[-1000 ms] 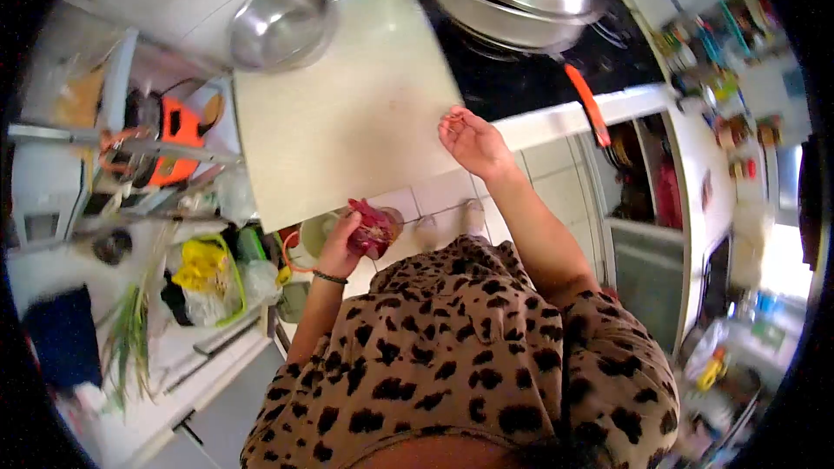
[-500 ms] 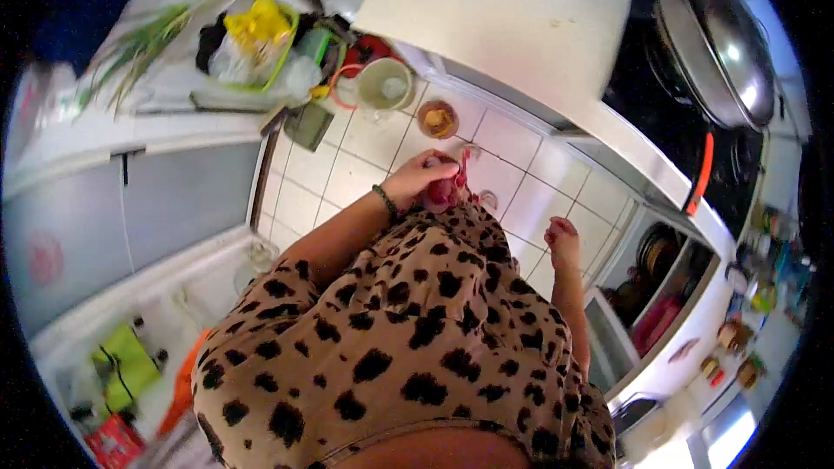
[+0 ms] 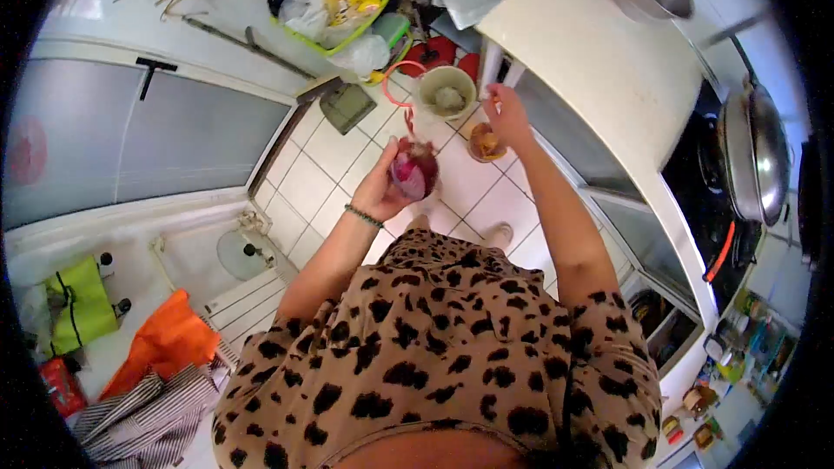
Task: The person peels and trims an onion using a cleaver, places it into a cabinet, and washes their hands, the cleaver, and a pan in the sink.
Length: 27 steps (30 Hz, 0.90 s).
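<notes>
My left hand [image 3: 380, 191] is wrapped round a red onion [image 3: 413, 172] in front of my body. The onion's purple side faces up, and darker, rough skin shows at its far end. A thin reddish strip [image 3: 412, 124] extends from that end toward the bucket. My right hand [image 3: 508, 117] is stretched forward, just right of the pale bucket [image 3: 446, 94] and above the bowl on the floor. Its fingers are curled together; whatever they hold is too small to make out.
A bowl with brownish contents [image 3: 486, 142] stands on the tiled floor. A dustpan [image 3: 347, 108] lies left of the bucket. A green basket of bags [image 3: 334, 13] sits on the left counter. On the right are a white counter [image 3: 599, 43] and a lidded wok [image 3: 754, 156] on the stove.
My left hand has moved left and slightly down in view with the onion. My right hand has gone from beside my body to beside the bucket. The view has also turned.
</notes>
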Each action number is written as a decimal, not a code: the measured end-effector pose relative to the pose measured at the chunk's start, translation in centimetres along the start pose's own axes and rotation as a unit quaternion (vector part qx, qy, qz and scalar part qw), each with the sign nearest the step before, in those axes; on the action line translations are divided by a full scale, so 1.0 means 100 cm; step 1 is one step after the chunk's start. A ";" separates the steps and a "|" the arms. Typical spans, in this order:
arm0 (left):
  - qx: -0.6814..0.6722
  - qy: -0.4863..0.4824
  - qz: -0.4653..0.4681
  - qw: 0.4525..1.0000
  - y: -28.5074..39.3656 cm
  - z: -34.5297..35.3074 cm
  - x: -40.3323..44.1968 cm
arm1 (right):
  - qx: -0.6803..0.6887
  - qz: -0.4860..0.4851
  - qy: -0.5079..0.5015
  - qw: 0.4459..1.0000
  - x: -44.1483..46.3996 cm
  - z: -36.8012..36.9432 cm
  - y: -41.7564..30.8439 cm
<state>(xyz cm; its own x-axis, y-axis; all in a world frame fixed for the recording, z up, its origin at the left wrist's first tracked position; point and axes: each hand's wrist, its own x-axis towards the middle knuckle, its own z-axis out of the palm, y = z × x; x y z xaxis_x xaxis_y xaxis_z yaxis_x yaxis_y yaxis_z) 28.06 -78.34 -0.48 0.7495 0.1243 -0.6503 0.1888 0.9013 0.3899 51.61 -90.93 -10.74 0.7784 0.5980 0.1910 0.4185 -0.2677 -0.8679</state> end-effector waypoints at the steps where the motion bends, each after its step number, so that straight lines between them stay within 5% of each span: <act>1: -0.040 0.032 -0.012 0.999 0.015 0.001 0.001 | 0.002 -0.001 -0.011 1.000 0.009 0.015 0.005; 3: -0.093 0.026 -0.011 0.995 0.047 -0.005 0.008 | -0.118 -0.046 -0.007 0.992 0.035 0.039 -0.002; 6: -0.088 -0.067 0.000 0.994 0.089 -0.010 0.014 | -0.063 -0.029 -0.052 0.996 0.059 0.053 -0.027; 8: -0.064 -0.046 0.005 0.997 0.104 -0.010 0.019 | -0.032 0.039 -0.060 0.997 0.066 0.057 -0.036; 10: -0.049 -0.089 -0.005 0.995 0.117 -0.005 0.026 | 0.218 0.177 -0.114 0.953 0.062 0.045 -0.085; 12: -0.005 -0.111 -0.008 0.994 0.126 0.008 0.030 | 0.302 0.155 -0.116 0.933 0.047 0.035 -0.130; 14: 0.038 -0.135 -0.014 0.990 0.132 0.024 0.031 | 0.141 0.018 -0.082 0.986 0.030 0.024 -0.174; 16: 0.085 -0.202 -0.040 0.975 0.133 0.037 0.031 | 0.074 0.052 -0.064 0.994 0.021 0.013 -0.202; 18: 0.110 -0.240 -0.057 0.963 0.126 0.044 0.036 | -0.055 -0.065 -0.035 0.996 0.016 -0.002 -0.215; 22: 0.113 -0.259 -0.096 0.955 0.113 0.063 0.028 | -0.042 0.010 -0.015 0.999 0.004 -0.022 -0.204; 24: 0.119 -0.245 -0.082 0.959 0.105 0.071 0.023 | 0.000 0.065 0.014 0.998 -0.005 -0.027 -0.204; 26: 0.107 -0.264 -0.080 0.955 0.097 0.072 0.025 | 0.361 0.223 0.063 0.903 -0.008 -0.028 -0.202; 27: 0.112 -0.293 -0.107 0.943 0.095 0.070 0.027 | 0.413 0.282 0.049 0.865 -0.007 -0.033 -0.212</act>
<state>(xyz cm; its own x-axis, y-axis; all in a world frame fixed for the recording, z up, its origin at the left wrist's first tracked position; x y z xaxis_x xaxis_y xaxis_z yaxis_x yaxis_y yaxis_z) 36.32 -72.32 6.10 0.8886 -0.3612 -0.2827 0.4561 0.7611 0.4611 43.76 -88.23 9.01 0.8032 0.4700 -0.3660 -0.4851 0.1596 -0.8598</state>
